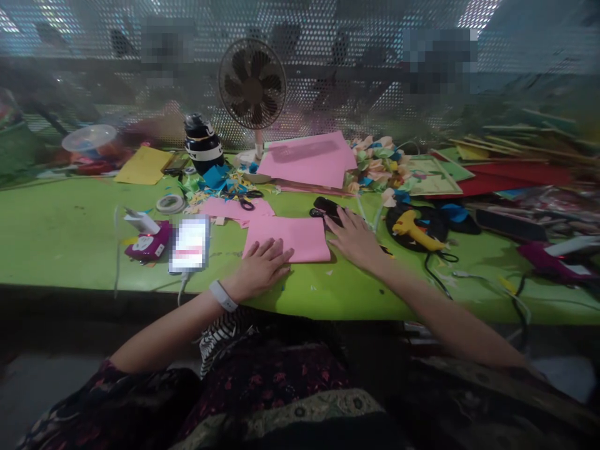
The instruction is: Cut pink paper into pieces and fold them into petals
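The person wears a dark garment (pixel 276 375) printed with small red flowers, short-sleeved, both forearms bare. A white band (pixel 223 295) circles the wrist of the left hand (pixel 260 269). A black-and-white striped cloth (pixel 218 334) and an olive patterned border (pixel 300 412) show at the lap.

Matt pink paper sheet (pixel 287 239) lies on a smooth green table (pixel 70 231) beside a glossy black plastic object (pixel 327 207).
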